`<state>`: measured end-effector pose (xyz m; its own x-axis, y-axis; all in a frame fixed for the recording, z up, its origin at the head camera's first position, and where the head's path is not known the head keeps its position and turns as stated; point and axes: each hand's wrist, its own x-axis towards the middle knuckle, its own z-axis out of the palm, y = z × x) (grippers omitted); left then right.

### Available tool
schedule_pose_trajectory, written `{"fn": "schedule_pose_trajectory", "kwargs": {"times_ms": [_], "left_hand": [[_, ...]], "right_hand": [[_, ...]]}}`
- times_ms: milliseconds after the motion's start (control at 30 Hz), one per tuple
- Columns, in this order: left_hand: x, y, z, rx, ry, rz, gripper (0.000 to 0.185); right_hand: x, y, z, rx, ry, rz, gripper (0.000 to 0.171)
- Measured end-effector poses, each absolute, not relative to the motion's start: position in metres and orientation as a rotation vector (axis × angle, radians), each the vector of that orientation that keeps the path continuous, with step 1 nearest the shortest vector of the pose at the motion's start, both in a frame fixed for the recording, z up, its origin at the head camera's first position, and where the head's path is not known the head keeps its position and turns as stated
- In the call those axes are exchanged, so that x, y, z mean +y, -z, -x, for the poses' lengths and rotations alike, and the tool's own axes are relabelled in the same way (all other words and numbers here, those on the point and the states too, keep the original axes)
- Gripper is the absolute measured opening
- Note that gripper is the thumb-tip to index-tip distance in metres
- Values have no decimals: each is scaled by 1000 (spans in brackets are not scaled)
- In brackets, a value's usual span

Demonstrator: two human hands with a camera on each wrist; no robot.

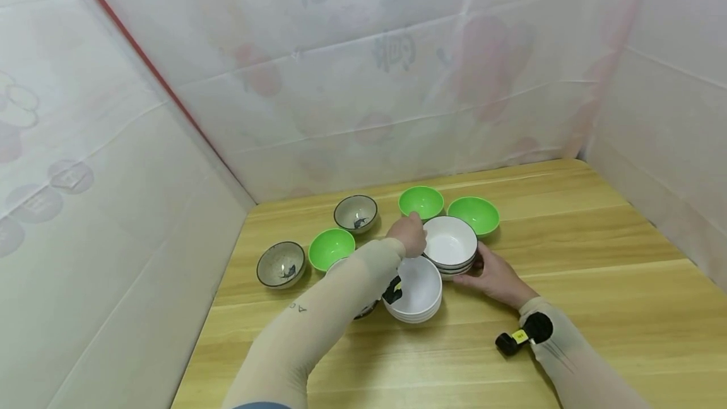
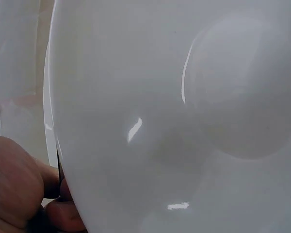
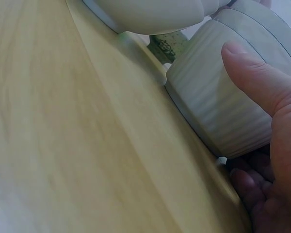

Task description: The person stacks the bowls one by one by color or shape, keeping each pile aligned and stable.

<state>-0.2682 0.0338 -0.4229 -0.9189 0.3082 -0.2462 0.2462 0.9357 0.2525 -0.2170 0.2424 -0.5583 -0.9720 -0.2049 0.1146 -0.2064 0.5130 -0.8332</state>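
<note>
The black-rimmed white bowls (image 1: pixel 450 242) stand nested in a stack between my two hands, nearer the back edge of the wooden table (image 1: pixel 500 377) than the front. My right hand (image 1: pixel 496 278) grips them from the side toward the right edge: the thumb presses flat along the ribbed outer wall, and the other fingers curl low round the base, close to the surface. My left hand (image 1: pixel 407 235) is curled at the opposite rim and seems to pinch it, though the fingertips are mostly hidden.

My left forearm slants up and rightward from the front edge, its sleeve (image 1: pixel 318 314) passing over part of the plain white bowls (image 1: pixel 419 289), stacked just in front. My right forearm angles inward from the front right, a camera (image 1: pixel 525 334) strapped at its wrist.

Two green bowls (image 1: pixel 421 202) sit just behind my stack, toward the back edge; another green bowl (image 1: pixel 332 249) lies leftward, between two grey bowls (image 1: pixel 281 264) with dark motifs, one of them nearest the left edge.
</note>
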Motion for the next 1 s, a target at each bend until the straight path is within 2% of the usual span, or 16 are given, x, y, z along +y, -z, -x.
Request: {"fn": "schedule_pose_trajectory", "kwargs": {"times_ms": [367,600,733,1000], "left_hand": [[35,425,263,2780,-335,-345,40],[28,424,264,2750,-402,-388,40],[15,420,270,2744,-480,-449,28],[-35,395,284,2810,-662,-436,30]], "right_hand": [[243,562,213,-2749,-1494,-359,99],[244,563,213,-2745,-1493,-365,99],[244,564,216,-2734,-1510,-368,99],[252,568,219,-2724,-1575,-410,98]]}}
